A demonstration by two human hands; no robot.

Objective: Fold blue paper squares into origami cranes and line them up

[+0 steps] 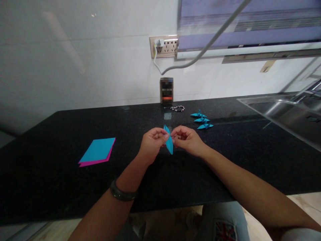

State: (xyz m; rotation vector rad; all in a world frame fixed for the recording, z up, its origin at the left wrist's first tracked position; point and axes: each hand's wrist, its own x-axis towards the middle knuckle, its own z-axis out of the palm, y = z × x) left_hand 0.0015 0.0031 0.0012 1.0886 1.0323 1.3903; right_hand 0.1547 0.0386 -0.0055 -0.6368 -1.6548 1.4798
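Note:
A narrow folded piece of blue origami paper is held up over the dark countertop, its pointed ends above and below my fingers. My left hand pinches it from the left side. On the other side, my right hand has its fingertips closed at the paper's right edge. The fingers cover part of the middle folds. To the right, beyond my right hand, several small blue paper cranes stand in a row. A stack of square paper, blue on top and pink beneath, lies to the left.
At the back, a phone-like device leans upright against the wall, with a beaded bracelet beside it. A metal sink is set into the counter at right. A cable hangs from the wall socket.

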